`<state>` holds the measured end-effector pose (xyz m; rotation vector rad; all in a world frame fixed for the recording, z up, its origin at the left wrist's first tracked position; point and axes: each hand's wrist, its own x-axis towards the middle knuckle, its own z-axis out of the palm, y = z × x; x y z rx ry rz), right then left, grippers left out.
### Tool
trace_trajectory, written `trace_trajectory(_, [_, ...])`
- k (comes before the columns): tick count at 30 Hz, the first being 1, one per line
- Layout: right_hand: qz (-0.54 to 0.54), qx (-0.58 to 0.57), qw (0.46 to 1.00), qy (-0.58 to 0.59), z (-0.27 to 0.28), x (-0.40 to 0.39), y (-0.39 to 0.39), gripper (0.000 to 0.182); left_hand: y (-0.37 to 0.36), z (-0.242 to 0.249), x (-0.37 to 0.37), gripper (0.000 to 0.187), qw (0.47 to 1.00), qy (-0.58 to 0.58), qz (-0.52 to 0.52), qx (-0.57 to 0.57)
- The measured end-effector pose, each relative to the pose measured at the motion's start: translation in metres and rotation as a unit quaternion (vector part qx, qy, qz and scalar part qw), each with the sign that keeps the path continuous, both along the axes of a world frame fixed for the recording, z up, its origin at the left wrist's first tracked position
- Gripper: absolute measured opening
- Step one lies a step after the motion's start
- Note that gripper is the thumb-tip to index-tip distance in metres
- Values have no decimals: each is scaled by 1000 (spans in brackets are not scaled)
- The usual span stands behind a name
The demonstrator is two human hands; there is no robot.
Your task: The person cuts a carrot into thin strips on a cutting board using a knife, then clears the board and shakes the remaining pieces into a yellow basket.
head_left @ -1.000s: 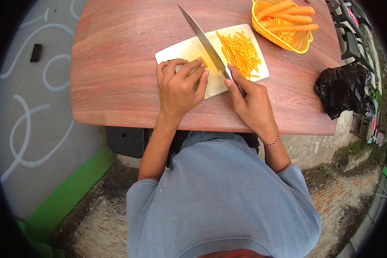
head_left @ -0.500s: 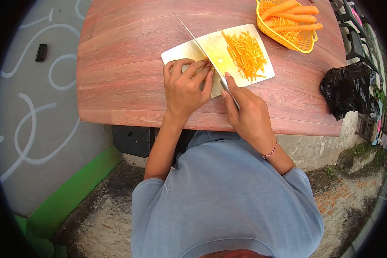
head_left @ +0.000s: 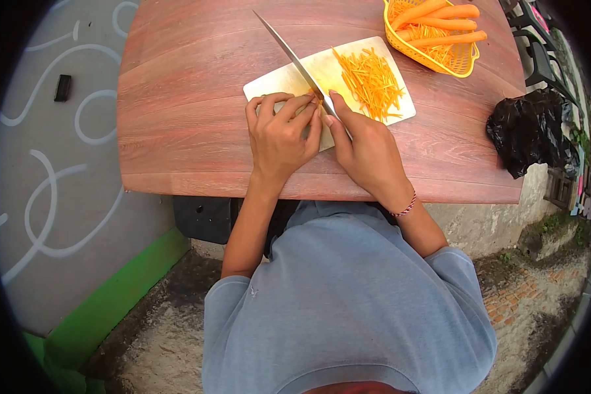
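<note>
Right hand [head_left: 364, 148] clamped on knife [head_left: 295, 62], left hand [head_left: 279, 134] curled over a carrot piece [head_left: 314, 97] on the cutting board [head_left: 276, 82], hands touching.

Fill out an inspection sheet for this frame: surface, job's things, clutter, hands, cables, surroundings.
Surface: reddish wooden table, rounded corners.
Job's things: white cutting board bearing a pile of carrot strips; knife angled across the board; yellow basket holding whole carrots.
Clutter: black plastic bag at the table's right edge.
Hands: left hand pressing a carrot piece on the board; right hand gripping the knife.
Cables: nothing seen.
Surroundings: grey floor with white curves, small black object, green strip, brick paving.
</note>
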<state>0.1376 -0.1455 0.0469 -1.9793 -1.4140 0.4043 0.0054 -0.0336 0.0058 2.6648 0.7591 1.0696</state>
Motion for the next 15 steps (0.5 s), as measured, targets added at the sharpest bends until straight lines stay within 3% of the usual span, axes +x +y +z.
trace_trajectory(4, [-26, -43, 994, 100, 17, 10, -10, 40, -1, 1, 0, 14, 1000, 2, 10, -6])
trace_trajectory(15, [0, -3, 997, 79, 11, 5, -23, 38, -1, 0, 0, 13, 1000, -1, 12, -8])
